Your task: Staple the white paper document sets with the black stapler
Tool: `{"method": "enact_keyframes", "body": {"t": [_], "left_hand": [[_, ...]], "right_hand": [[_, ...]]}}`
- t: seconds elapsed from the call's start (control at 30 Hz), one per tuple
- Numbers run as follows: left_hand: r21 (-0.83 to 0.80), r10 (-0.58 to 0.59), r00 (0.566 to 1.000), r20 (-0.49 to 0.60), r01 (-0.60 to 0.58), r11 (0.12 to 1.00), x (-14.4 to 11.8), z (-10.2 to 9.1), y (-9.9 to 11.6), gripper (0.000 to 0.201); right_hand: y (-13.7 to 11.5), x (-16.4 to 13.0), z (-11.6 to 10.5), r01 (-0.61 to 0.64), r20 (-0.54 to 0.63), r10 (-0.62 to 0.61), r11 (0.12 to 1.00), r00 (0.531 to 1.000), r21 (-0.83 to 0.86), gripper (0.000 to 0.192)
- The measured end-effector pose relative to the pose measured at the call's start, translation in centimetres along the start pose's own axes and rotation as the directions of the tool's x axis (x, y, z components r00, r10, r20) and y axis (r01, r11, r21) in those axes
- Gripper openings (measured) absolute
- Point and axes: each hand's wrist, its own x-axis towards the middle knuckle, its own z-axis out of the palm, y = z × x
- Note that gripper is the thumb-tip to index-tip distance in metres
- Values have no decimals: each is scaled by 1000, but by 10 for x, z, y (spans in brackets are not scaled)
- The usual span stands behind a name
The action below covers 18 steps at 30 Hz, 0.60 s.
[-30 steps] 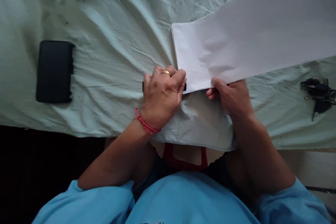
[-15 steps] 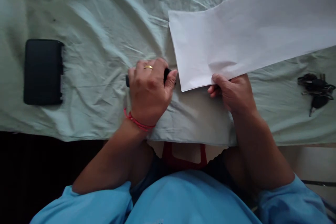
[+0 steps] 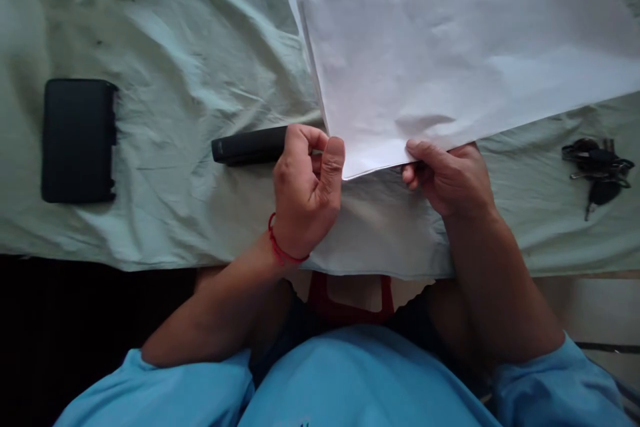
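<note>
I hold the sheets of paper (image 3: 450, 67) near the front edge of the surface (image 3: 150, 80): right hand (image 3: 450, 177) pinches their lower edge, left hand (image 3: 307, 190) closes its grip on the corner. I judge I am aligning them; next needs even, gentle pulling.

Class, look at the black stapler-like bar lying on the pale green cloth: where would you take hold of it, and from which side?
Grip the black stapler-like bar around its free left half, coming from above. It lies flat and lengthwise, its right end hidden behind the left hand, and its long sides are open on the pale green cloth.
</note>
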Motion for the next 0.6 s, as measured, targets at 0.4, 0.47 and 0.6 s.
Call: {"method": "enact_keyframes", "body": {"t": [0.4,0.47,0.6], "left_hand": [[-237,-383,894,231,434,869,2,7,1,76],[-367,-406,846,346,520,771,4,10,2,59],[-546,-451,829,331,558,625,11,13,1,38]], "right_hand": [[-4,-6,-11,50,18,-50,999,999,15,44],[-3,-8,-14,43,31,-44,999,999,17,43],[2,-9,-19,-72,153,77,997,985,-38,34]]}}
